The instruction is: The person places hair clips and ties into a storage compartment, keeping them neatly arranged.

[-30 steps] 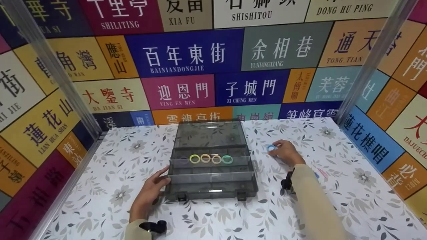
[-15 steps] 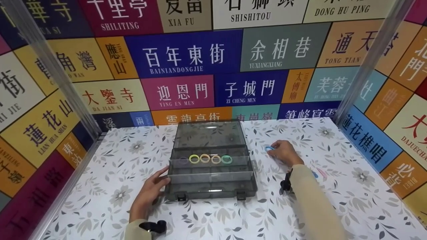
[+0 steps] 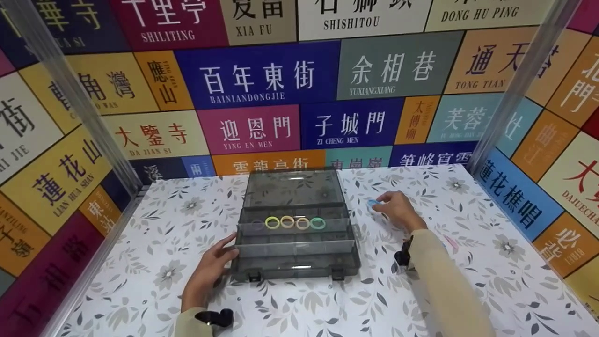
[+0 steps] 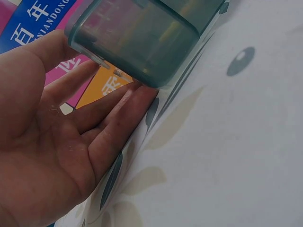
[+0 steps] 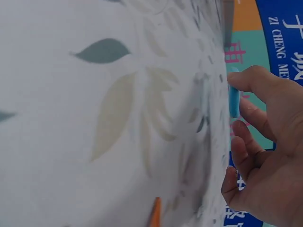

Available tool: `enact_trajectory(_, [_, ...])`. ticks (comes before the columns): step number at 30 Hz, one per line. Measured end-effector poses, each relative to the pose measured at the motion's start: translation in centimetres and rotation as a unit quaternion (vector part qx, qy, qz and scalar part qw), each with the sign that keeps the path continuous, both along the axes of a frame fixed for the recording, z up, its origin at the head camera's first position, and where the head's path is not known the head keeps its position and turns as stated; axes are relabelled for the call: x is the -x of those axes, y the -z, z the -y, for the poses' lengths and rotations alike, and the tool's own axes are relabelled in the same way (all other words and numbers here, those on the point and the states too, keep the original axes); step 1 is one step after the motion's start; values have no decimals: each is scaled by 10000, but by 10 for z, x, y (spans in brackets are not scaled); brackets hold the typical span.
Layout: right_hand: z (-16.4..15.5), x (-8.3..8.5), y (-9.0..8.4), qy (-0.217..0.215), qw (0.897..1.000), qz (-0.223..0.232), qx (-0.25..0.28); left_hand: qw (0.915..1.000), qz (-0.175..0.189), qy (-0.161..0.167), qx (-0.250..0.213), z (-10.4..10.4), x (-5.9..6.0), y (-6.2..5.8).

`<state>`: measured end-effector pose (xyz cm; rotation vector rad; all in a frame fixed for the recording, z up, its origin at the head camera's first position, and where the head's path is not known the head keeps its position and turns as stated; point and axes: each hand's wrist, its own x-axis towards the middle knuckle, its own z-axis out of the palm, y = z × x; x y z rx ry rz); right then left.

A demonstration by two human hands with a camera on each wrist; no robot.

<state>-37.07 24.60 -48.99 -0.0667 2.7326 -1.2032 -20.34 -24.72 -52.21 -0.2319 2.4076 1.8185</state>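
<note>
Right hand (image 3: 398, 211) pinches a blue ring (image 3: 373, 202) just right of the organizer box (image 3: 295, 243) — thin grip, could slip — left hand (image 3: 210, 274) flat, fingers straight, against the box's left side.

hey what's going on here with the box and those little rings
A person is working at a flowered table with an open grey organizer box. The left hand rests open against the box's left side. The right hand pinches a blue ring to the right of the box. Four rings, yellow, cream, cream and green, already sit in a row in one compartment.
</note>
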Motion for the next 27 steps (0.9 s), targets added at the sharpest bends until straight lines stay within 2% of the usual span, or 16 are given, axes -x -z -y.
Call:
enact_trajectory(7, [9, -1, -20, -152, 9994, -245, -177, 10000, -8, -15, 37, 1, 0, 1])
enact_trajectory(12, [19, -3, -32, -153, 9993, -346, -68, 10000, -88, -21, 8, 0, 1, 1])
enact_trajectory(18, [36, -5, -37, -423, 9969, -668, -41, 10000, -77, -25, -34, 1, 0, 3])
enact_trajectory(27, [60, -11, -40, -667, 9941, -838, -198, 10000, -60, -29, 40, 1, 1, 3])
